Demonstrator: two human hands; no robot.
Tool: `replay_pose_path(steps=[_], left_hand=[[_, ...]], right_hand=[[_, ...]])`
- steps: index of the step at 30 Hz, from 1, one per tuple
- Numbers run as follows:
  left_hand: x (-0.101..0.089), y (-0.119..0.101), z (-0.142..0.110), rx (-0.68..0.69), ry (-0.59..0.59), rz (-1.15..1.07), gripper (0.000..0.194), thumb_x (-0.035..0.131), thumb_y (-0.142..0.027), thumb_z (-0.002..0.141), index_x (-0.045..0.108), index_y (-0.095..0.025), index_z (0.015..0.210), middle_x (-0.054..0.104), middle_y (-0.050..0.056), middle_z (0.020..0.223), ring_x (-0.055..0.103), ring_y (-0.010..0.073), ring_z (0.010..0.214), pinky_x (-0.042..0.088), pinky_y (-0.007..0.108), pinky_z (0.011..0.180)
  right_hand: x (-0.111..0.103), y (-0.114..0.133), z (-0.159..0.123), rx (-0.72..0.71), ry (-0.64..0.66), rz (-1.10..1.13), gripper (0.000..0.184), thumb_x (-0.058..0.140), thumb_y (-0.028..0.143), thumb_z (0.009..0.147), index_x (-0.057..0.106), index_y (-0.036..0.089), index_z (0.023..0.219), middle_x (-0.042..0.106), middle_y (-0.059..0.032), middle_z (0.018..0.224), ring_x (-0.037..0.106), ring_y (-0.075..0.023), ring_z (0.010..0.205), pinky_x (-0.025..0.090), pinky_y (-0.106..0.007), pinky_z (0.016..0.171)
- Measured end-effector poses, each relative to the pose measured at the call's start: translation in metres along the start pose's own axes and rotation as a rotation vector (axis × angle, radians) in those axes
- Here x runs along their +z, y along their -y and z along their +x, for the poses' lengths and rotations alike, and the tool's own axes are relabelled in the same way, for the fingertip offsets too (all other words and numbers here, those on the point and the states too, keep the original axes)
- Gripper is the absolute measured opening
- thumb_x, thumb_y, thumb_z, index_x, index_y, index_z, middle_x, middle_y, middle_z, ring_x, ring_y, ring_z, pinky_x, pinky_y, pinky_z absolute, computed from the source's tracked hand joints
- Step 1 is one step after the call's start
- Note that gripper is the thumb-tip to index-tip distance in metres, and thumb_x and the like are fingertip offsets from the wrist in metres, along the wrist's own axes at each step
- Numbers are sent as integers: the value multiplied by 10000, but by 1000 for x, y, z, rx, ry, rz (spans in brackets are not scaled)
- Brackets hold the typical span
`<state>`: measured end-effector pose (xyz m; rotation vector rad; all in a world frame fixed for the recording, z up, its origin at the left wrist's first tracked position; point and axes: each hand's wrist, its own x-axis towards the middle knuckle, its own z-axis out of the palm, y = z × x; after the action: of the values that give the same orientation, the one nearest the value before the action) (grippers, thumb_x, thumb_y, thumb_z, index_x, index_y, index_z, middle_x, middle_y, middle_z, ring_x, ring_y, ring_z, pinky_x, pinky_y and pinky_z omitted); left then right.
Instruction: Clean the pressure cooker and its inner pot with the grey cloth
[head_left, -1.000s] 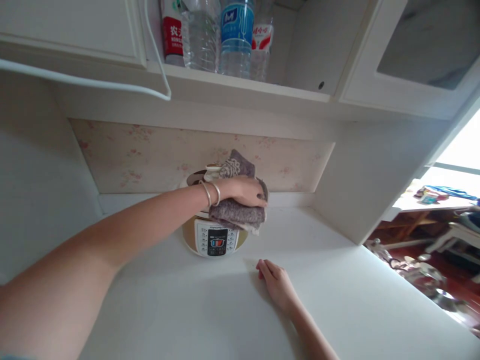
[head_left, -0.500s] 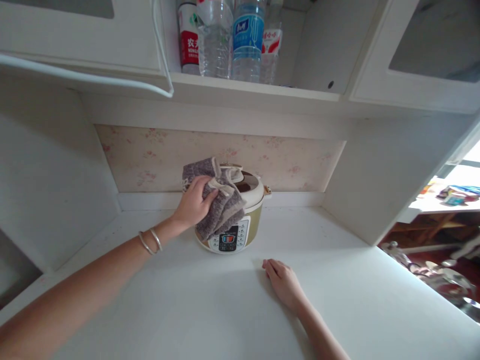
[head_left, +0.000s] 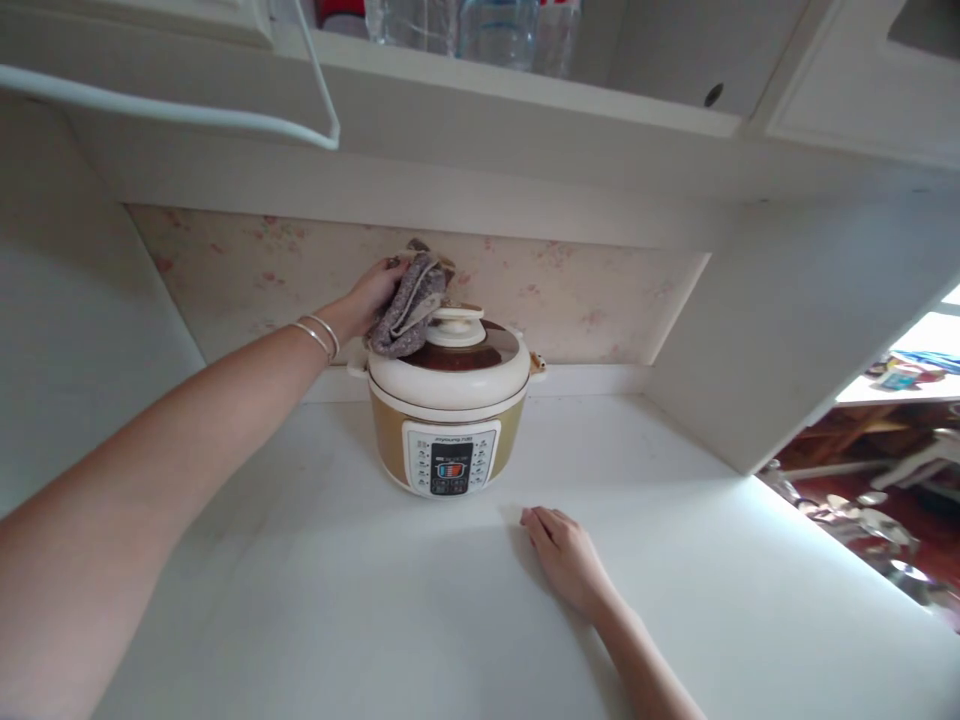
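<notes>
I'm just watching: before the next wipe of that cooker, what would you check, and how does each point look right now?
1. Left hand grips the grey cloth: ok.
2. Cloth touches the cooker lid at its rear left: ok.
3. Right hand rests flat on the white counter, apart from the cooker: ok.
4. Lid seated evenly: ok.
5. Cooker switched off: cannot tell.
6. Back of lid clean: cannot tell, hidden.

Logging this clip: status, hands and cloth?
Left hand grips grey cloth on cooker lid, rear left. Right hand flat on counter. Nothing blocking.
</notes>
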<state>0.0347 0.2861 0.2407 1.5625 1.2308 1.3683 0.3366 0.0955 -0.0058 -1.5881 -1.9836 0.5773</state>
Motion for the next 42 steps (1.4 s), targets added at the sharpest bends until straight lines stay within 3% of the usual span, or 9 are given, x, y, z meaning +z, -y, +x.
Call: replay_pose_path(steps=[3, 5, 8, 12, 17, 21, 28, 38, 42], left_hand=[[23, -13, 24, 18, 325, 135, 384, 509, -389, 856, 573, -160, 1157, 680, 78, 1039, 640, 199, 889, 503, 341, 813], [38, -26, 37, 27, 468, 471, 402, 516, -400, 835, 607, -145, 1132, 683, 84, 1020, 642, 211, 873, 491, 351, 814], [60, -50, 45, 131, 537, 923, 384, 563, -391, 783, 668, -119, 1033, 679, 107, 1024, 620, 236, 926, 449, 361, 876], [94, -71, 30, 282, 573, 1114, 376, 601, -374, 749, 675, -164, 1052, 660, 94, 1119, 570, 249, 1041, 393, 333, 940], [136, -67, -19, 543, 719, 1295, 412, 463, -428, 845, 632, -192, 1137, 646, 122, 1166, 596, 270, 1020, 435, 341, 855], [137, -57, -61, 647, 671, 1237, 429, 373, -482, 894, 633, -211, 1102, 672, 117, 1100, 628, 269, 965, 454, 346, 797], [96, -52, -98, 698, 488, 1141, 402, 327, -438, 946, 589, -235, 1172, 646, 68, 1199, 619, 223, 1036, 432, 303, 865], [128, -63, -72, 537, 630, 1261, 423, 526, -546, 784, 701, -211, 973, 708, 86, 1011, 649, 222, 914, 463, 270, 789], [152, -62, -44, 435, 563, 1326, 366, 545, -434, 780, 716, -186, 987, 694, 122, 1072, 631, 245, 987, 459, 283, 840]], right_hand=[[-1, 1, 1, 0, -4, 11, 447, 272, 476, 974, 575, 226, 761, 613, -24, 763, 552, -177, 769, 347, -264, 691], [-2, 1, 1, 1, -4, 19, 442, 275, 472, 976, 570, 225, 758, 614, -22, 761, 551, -173, 765, 344, -260, 687], [-2, 0, 2, -11, 0, 12, 437, 277, 460, 978, 554, 223, 738, 612, -19, 755, 548, -168, 759, 339, -256, 685], [-2, -3, 1, -35, -3, 3, 429, 283, 444, 979, 552, 221, 730, 617, -23, 763, 548, -170, 766, 338, -254, 693], [-3, -3, -2, -57, -13, 31, 423, 283, 443, 979, 560, 221, 748, 625, -24, 772, 557, -172, 779, 347, -252, 703], [-3, -3, -5, -70, -25, 23, 430, 279, 438, 980, 558, 218, 739, 627, -25, 765, 561, -171, 774, 351, -249, 703], [-5, -4, -7, -73, -18, 0, 429, 278, 419, 983, 575, 216, 749, 638, -27, 782, 567, -163, 779, 359, -238, 706], [-3, 4, -6, -111, -17, -106, 417, 287, 371, 992, 597, 208, 765, 662, -45, 822, 577, -173, 838, 364, -253, 749], [-5, 5, -8, -107, -18, -121, 409, 295, 370, 992, 596, 211, 765, 668, -43, 824, 578, -172, 826, 361, -252, 738]])
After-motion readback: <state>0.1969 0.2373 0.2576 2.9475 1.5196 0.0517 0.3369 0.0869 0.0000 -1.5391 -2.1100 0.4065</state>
